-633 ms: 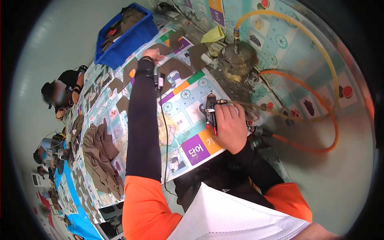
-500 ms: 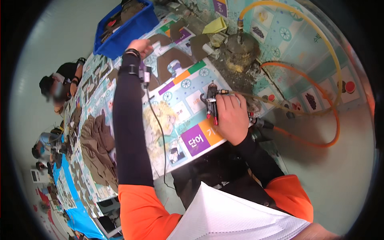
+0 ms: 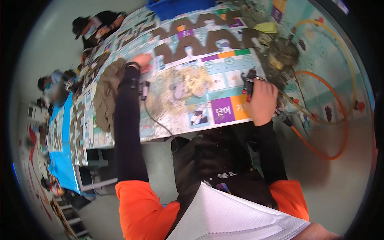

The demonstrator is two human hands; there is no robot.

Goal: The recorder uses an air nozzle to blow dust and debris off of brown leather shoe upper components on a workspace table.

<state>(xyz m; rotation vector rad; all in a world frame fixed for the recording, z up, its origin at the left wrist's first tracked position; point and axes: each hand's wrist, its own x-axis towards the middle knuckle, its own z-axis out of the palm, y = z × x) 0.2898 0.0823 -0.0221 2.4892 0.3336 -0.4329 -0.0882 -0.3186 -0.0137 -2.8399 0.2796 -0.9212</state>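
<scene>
My right hand is closed round a black spray gun with red knobs, held over the right part of the table's printed cover. A thin hose leads away from the gun. My left hand is at the left end of a row of brown wavy-edged cut pieces; its fingers are small and blurred, so their grip does not show. Left of that wrist lies a crumpled brown cloth. Between my hands the cover has a patch of dried yellowish residue.
A blue bin stands at the far edge. By the wall sit a grimy round pot and a yellow folded cloth. An orange hose loops at the right. Co-workers, one in a black cap, sit along the left.
The view has swung, so the table and bin sit differently in it. My left hand has moved from beside the bin to the left end of the brown pieces. My right hand keeps the spray gun.
</scene>
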